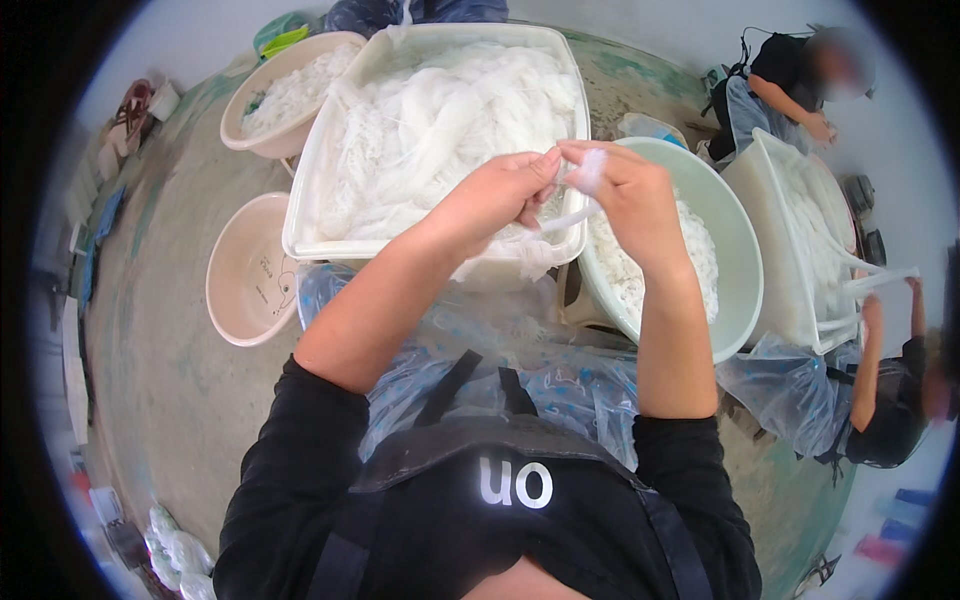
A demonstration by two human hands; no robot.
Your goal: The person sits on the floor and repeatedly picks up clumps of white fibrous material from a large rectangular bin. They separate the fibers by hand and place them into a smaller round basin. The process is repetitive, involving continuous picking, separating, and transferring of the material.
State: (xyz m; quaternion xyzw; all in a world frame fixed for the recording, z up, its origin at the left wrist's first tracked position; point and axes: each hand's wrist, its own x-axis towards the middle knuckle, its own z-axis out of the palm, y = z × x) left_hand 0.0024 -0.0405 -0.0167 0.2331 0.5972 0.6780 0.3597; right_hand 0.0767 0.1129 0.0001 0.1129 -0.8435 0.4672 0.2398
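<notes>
Both hands meet above the right side of a white rectangular plastic tub (pixel 300 180), which is heaped with wet, white, stringy strands (pixel 442 112). My left hand (pixel 517 184) pinches a thin part of a white strand near my right fingertips. Around the fingers of my right hand (pixel 626 187) a white strand (pixel 594 171) is wrapped, and a length of it curves down between the hands. Some strands hang over the tub's near rim. Below my right hand and forearm is a pale green round basin (pixel 739 277) holding short white pieces (pixel 694 247).
An oval beige basin (pixel 232 124) with white pieces stands at the upper left, above a beige basin (pixel 225 277). At right, two co-workers (pixel 784 82) (pixel 885 397) are at another white tub (pixel 765 225). Another person's legs (pixel 457 10) are beyond my tub.
</notes>
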